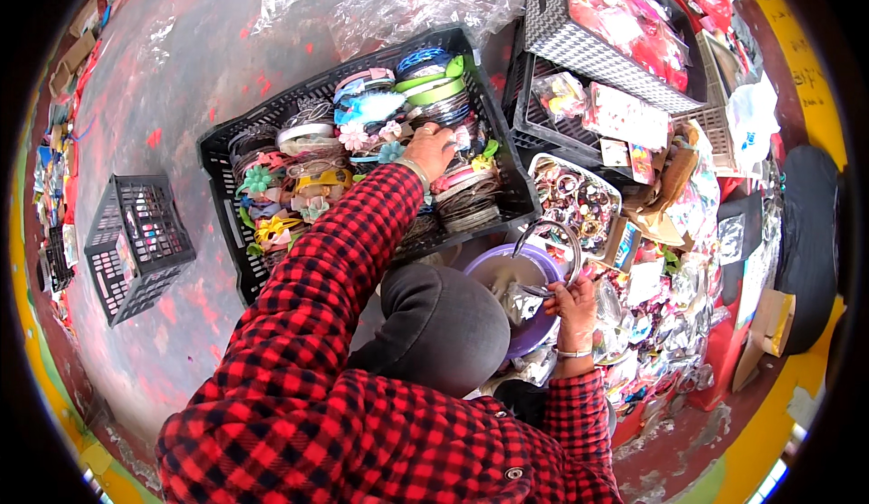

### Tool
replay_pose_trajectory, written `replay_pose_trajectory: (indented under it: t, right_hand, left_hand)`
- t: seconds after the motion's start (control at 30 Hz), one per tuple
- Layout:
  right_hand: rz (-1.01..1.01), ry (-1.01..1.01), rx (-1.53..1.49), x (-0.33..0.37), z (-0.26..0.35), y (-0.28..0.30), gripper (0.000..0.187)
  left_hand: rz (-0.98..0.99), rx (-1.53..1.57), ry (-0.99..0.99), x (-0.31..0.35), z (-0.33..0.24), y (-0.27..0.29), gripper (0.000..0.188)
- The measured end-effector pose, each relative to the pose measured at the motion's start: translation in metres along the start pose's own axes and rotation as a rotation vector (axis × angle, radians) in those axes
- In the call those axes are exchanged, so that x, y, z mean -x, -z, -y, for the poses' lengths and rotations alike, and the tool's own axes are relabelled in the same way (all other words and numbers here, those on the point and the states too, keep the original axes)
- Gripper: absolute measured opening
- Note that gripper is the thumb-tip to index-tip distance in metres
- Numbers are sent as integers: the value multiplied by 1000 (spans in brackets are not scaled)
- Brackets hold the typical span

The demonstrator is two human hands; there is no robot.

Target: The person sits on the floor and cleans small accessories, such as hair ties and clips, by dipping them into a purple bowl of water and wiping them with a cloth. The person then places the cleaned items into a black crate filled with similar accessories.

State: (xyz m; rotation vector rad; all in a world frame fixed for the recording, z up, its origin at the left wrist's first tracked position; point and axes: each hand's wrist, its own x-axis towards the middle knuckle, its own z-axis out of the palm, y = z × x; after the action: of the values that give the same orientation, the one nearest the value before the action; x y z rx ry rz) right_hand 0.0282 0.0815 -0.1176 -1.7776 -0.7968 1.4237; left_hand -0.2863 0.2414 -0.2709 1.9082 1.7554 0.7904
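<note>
Looks like matt plastic on the black crate (504, 146), smooth plastic on the purple basin (536, 336). Gleams smoothly along the dark headbands (578, 250). Crinkles glossily in clear film (389, 1). Appears as matt cloth on the checked jacket (326, 241), dull cardboard in the brown flap (750, 357).

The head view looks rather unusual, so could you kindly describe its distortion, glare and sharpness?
Head view: fisheye distortion curves the yellow painted band along the black-framed rim; head view: bright glare streaks the crumpled clear plastic sheeting; head view: the left hand and right hand show no obvious motion blur.
</note>
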Motion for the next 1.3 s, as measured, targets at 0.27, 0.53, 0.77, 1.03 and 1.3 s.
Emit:
replay_pose_trajectory:
  t: [0.27,0.53,0.77,1.03,1.3]
  right_hand:
    - [42,-22,-7,-10,-5,-2,29]
    - [39,-32,-37,-8,1,-1,24]
    - [20,0,-85,-6,3,-4,21]
    - [36,211,11,-7,5,-3,24]
    - [48,613,420,-32,55,-20,30]
  left_hand:
    - [218,14,124,-6,-6,-3,26]
    - [564,-137,115,-39,6,-12,56]
    - [556,-48,121,-41,23,-22,48]
    - [343,126,252,-35,26,-24,49]
    - [480,139,203,-54,37,1,35]
